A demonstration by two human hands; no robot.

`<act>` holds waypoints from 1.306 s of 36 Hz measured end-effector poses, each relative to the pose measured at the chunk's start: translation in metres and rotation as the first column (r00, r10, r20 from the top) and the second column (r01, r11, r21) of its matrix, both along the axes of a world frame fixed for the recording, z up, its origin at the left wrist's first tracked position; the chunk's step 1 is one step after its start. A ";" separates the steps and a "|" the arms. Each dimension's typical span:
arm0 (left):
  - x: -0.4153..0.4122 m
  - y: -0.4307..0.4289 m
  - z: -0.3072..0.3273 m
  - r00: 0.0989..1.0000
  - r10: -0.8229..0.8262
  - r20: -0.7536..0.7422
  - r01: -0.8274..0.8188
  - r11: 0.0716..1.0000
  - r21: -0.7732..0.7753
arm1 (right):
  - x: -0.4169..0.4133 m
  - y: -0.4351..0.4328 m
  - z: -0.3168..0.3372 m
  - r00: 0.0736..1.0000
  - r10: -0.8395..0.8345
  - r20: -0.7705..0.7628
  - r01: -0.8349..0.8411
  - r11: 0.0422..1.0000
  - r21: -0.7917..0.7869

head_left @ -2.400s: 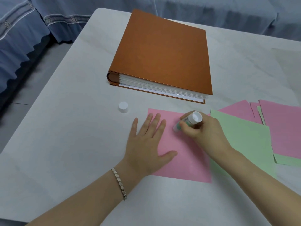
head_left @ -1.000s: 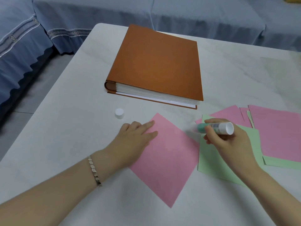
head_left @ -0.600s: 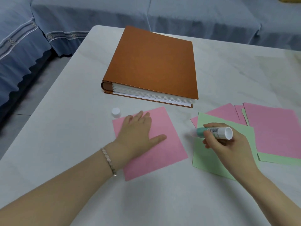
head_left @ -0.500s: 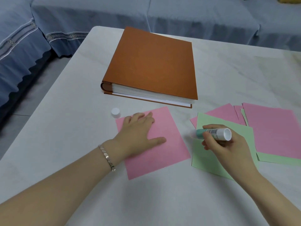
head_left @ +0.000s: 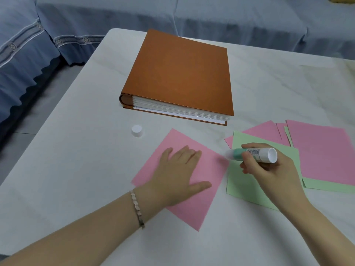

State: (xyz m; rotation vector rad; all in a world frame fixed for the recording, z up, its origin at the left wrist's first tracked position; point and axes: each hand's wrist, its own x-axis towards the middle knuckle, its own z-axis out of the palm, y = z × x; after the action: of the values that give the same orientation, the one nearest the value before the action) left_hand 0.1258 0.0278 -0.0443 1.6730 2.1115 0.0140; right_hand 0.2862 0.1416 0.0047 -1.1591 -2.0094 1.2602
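A pink paper square (head_left: 207, 175) lies on the white table, turned like a diamond. My left hand (head_left: 178, 173) presses flat on it with straight fingers. My right hand (head_left: 267, 169) grips an uncapped glue stick (head_left: 253, 154), white and teal, held nearly level just above the paper's right corner; its tip points left. The stick's white cap (head_left: 137, 130) stands on the table left of the paper.
A thick brown album (head_left: 178, 77) lies shut behind the paper. Under and right of my right hand lie green sheets (head_left: 247, 181) and pink sheets (head_left: 322, 156), overlapping. The table's left edge (head_left: 57, 112) drops to the floor; blue sofas stand behind.
My left hand has turned the pink square on the table, back to a diamond tilt, and lies flatter on it. My right hand keeps the glue stick near its right corner.
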 end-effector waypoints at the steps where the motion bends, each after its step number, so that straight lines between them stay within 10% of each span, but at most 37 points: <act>1: -0.003 0.004 -0.001 1.000 -0.021 0.008 0.021 1.000 0.016 | 0.001 0.000 0.002 1.000 -0.008 0.002 0.008 1.000 0.001; 14: -0.036 -0.004 0.013 0.996 0.059 0.063 -0.064 0.995 0.082 | 0.003 -0.005 -0.010 0.997 -0.064 0.048 0.068 0.995 -0.079; 34: -0.038 -0.033 -0.005 0.993 0.101 -0.054 -0.103 0.994 -0.035 | -0.037 -0.037 -0.033 0.941 0.263 0.214 -0.267 0.964 -0.013; 47: -0.041 -0.029 -0.003 0.995 0.088 -0.051 -0.093 0.990 -0.105 | -0.030 -0.006 -0.035 0.970 0.117 0.214 -0.117 0.993 -0.010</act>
State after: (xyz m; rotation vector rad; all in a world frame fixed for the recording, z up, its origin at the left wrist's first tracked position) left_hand 0.0853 -0.0012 -0.0471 1.5288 2.1802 -0.1093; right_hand 0.2560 0.1359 -0.0302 -1.2365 -2.2655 1.2324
